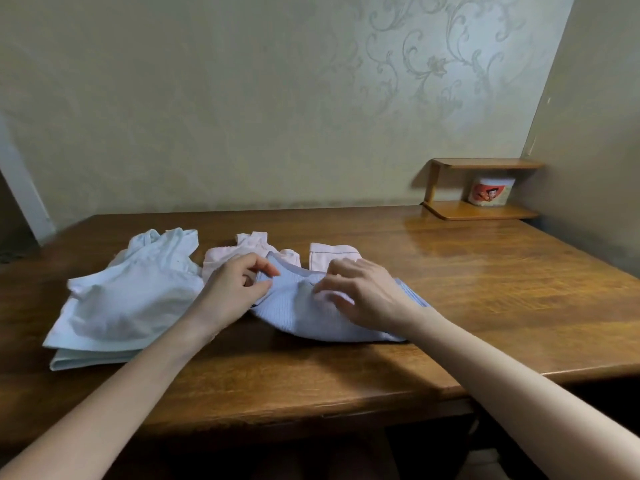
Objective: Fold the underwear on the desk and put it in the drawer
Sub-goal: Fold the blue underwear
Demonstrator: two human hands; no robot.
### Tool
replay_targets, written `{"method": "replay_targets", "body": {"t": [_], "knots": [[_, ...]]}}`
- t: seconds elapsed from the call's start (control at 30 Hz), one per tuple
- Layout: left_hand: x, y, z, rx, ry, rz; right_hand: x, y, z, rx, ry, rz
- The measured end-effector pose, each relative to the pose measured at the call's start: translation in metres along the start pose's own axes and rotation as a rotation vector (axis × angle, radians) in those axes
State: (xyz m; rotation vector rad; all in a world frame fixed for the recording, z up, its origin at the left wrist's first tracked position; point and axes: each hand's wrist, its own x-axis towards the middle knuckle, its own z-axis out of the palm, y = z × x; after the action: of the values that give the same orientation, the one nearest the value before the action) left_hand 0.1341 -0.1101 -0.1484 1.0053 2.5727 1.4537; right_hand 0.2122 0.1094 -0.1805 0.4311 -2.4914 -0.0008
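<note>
Two hands meet the blue underwear [311,320] at the table's [485,289] middle. It lies lengthwise left to right. The left hand [235,289] pinches its top-left edge, and the right hand [367,292] rests loosely spread on top.

Underwear [311,320] on desk [485,289], shelf [460,211] behind

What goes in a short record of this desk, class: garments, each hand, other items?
surface: wooden desk
centre garment: blue garment, lying on desk
left hand: pinches blue garment's upper edge
right hand: on blue garment, fingers blurred
other garments: pale green garment at left; pink garment behind
corner: small shelf holding a tub
</note>
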Motion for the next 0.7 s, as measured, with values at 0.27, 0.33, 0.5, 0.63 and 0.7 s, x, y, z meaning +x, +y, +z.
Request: {"method": "replay_targets", "body": {"t": [0.27, 0.33, 0.5, 0.63, 0.7], "knots": [[0.015, 0.037, 0.071, -0.017, -0.200, 0.273, -0.022, 0.044, -0.050, 0.245, 0.038, 0.899], [0.018, 0.033, 0.086, 0.025, -0.286, 0.304, -0.033, 0.054, -0.055, 0.169, -0.227, 1.073], [0.018, 0.015, 0.093, 0.147, -0.402, 0.331, -0.046, 0.049, -0.049, 0.292, -0.368, 1.247], [0.021, 0.000, 0.083, 0.400, -0.376, 0.568, -0.045, 0.050, -0.046, 0.420, -0.341, 1.286], [0.021, -0.003, 0.082, 0.604, -0.488, 0.646, -0.046, 0.052, -0.044, 0.505, -0.313, 1.293]]}}
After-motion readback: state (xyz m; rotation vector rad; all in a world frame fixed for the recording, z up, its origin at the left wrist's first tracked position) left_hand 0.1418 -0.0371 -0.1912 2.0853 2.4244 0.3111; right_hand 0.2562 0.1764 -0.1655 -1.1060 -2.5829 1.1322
